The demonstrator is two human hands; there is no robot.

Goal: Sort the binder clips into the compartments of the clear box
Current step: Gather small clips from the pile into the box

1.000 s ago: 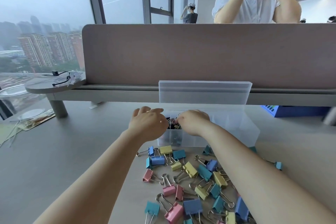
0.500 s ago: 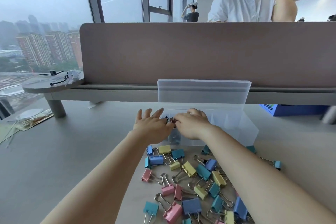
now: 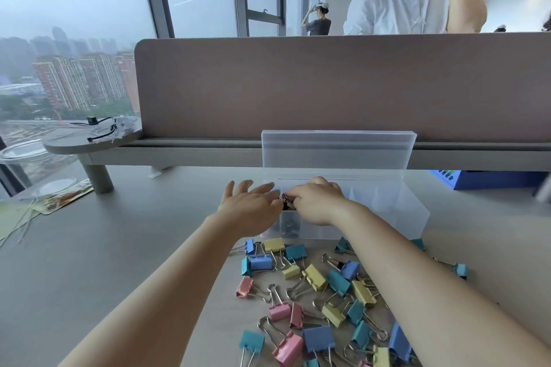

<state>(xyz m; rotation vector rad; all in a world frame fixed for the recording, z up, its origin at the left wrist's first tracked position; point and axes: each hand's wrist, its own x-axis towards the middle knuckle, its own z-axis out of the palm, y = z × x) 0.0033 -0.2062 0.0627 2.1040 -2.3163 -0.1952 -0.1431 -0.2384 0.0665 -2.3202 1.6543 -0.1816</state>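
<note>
A: Pastel binder clips [image 3: 322,292] heaped loose on table [image 3: 119,247], nearest. Box?
B: Clear box [image 3: 396,217] just behind, lid [image 3: 337,152] upright; dark clips [image 3: 286,225] in its front-left compartment. Right hand [image 3: 319,202] pinches dark clip bunch [image 3: 287,202] above; left hand [image 3: 250,205] alongside, fingers straight, spread.

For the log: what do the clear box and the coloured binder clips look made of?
The clear lidded box looks like frosted translucent plastic: the brown desk divider shows hazily through its raised lid. The pastel binder clips seem painted sheet metal, matte bodies with shiny silver wire handles, though the coating is uncertain.
</note>
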